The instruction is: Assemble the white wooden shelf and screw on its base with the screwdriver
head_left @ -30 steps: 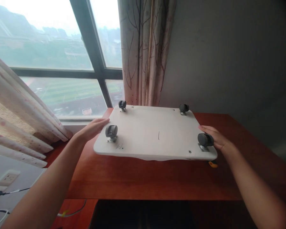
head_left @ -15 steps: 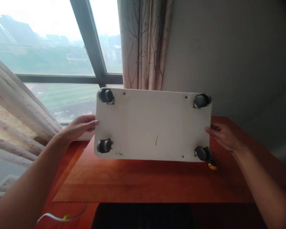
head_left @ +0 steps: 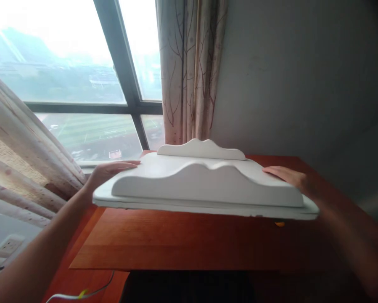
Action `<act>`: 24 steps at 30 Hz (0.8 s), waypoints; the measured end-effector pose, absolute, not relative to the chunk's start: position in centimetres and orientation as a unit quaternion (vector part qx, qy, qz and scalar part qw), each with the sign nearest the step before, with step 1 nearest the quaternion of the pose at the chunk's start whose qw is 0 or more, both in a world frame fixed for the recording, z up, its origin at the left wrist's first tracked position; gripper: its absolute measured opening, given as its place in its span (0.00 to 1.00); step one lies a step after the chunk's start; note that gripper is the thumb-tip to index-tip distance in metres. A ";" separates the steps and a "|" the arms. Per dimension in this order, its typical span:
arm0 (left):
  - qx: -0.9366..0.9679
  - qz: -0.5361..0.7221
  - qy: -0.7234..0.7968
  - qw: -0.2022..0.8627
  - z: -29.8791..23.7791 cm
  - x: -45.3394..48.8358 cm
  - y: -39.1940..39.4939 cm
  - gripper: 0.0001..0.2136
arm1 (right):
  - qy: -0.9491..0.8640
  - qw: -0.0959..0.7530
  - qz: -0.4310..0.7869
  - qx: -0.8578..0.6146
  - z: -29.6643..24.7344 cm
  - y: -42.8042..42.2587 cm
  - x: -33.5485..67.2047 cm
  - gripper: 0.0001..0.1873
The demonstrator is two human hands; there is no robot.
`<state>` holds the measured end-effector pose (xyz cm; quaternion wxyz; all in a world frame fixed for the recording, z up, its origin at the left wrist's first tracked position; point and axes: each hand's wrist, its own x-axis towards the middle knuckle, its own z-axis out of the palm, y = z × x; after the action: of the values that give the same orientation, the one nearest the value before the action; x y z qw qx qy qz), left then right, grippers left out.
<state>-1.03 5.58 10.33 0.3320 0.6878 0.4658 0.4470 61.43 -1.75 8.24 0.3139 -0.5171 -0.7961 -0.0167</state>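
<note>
A white wooden board (head_left: 204, 185) with two wavy raised rails on its upper face hangs level above the red-brown desk (head_left: 191, 244). My left hand (head_left: 108, 171) grips its left edge, fingers lying over the top. My right hand (head_left: 286, 176) holds the right edge the same way. The casters on the board's other face are hidden underneath.
A small orange-yellow object (head_left: 279, 224) lies on the desk under the board's right end. Patterned curtains (head_left: 191, 71) hang behind, next to a large window (head_left: 75, 80). A grey wall (head_left: 302, 75) stands to the right. A cable (head_left: 78, 294) trails at the lower left.
Both hands have flipped the board over: its caster side faced up, then stood upright toward me, and now faces down with the railed side up.
</note>
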 end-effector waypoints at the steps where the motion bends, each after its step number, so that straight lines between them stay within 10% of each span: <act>1: 0.699 0.447 0.456 0.323 9.8 -0.5 5.3 0.18 | -0.805 0.309 -0.021 -0.506 7.8 -1.7 61.1 0.19; 24: 0.658 0.470 0.499 0.310 2.6 2.5 3.4 0.23 | -0.746 0.295 0.001 -0.597 -1.7 1.0 61.4 0.31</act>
<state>2.46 3.39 2.63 0.3103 0.6585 0.4989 0.4704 61.44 1.05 -1.67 0.2950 -0.5971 -0.7460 0.0006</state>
